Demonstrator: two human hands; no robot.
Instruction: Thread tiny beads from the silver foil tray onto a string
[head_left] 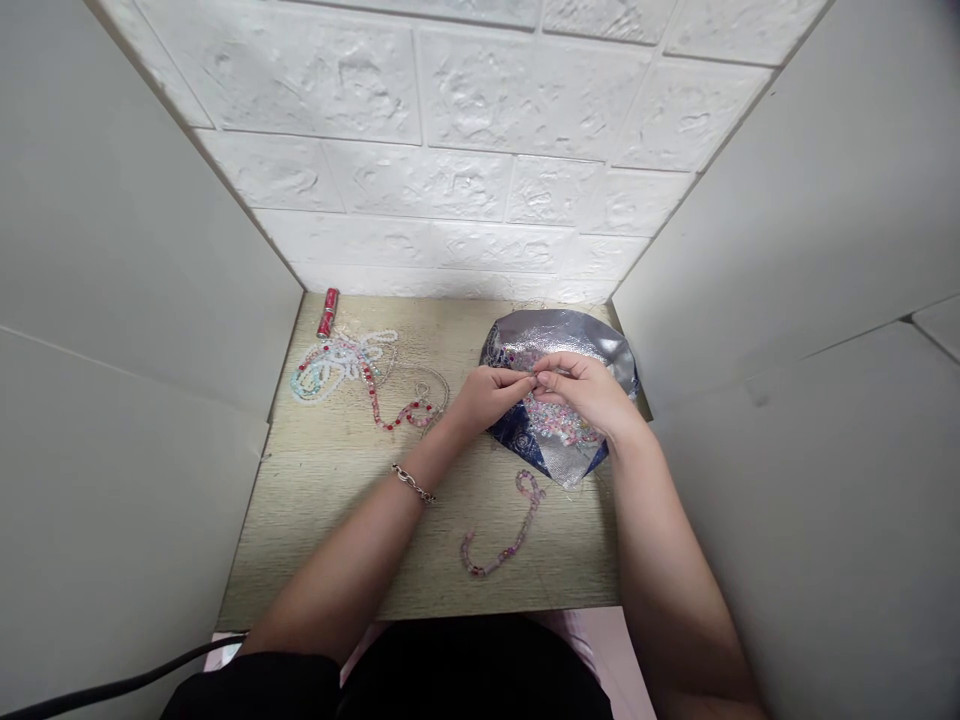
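My left hand (487, 395) and my right hand (581, 390) meet fingertip to fingertip above a shiny silver and blue foil sheet (551, 335). Both pinch something tiny between them, too small to name. A heap of small pink and pale beads (559, 422) lies on the foil under my right hand. A beaded pink strand (504, 545) lies curved on the wooden table (330, 520) in front of the foil. A chain bracelet (412, 484) is on my left wrist.
At the table's back left lie several finished bead strands, white, pale green and red (345, 365), and a red tube (328, 312) stands against the wall. White panels close in both sides. A black cable (120, 685) crosses the lower left.
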